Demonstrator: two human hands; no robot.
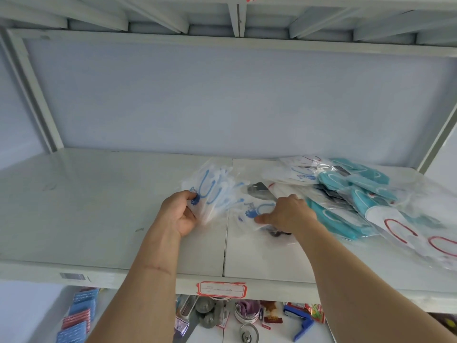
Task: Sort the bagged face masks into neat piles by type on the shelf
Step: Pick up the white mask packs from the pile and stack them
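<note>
No text can be read anywhere: the red-bordered label [221, 289] on the shelf [111, 274] front edge at 6 o'clock bears only faint illegible scribbles, and the barcode sticker [73, 276] at 8 o'clock shows bars but no legible digits

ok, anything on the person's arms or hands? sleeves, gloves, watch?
Nothing worn: left hand and right hand are bare, with no gloves, rings or watch visible. Both forearms are bare to the frame edge, no sleeves. The left forearm has a thin reddish line across it.
</note>
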